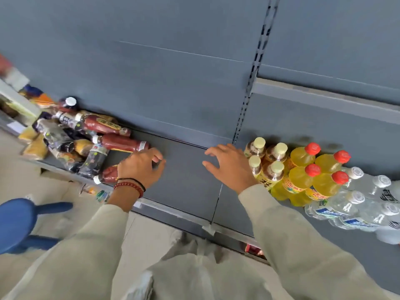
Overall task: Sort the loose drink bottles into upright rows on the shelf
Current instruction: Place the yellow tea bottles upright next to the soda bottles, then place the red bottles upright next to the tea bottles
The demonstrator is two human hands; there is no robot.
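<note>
Head view: our left hand [140, 167] curls over shelf [184, 180]; we cannot tell its hold. Right hand [229, 165] spread, empty. Loose bottles [121, 144] heaped beside left hand; upright rows [303, 176] just beside right hand.

A blue stool [15, 221] stands on the pale floor [54, 191] at near left, yellow packets [35, 148] lying beyond it.

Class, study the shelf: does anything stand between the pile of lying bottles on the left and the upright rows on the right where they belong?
Nothing visible does. The shelf between the pile and the upright rows lies bare; only the open right hand hangs over it, beside the pale-capped bottles.
</note>
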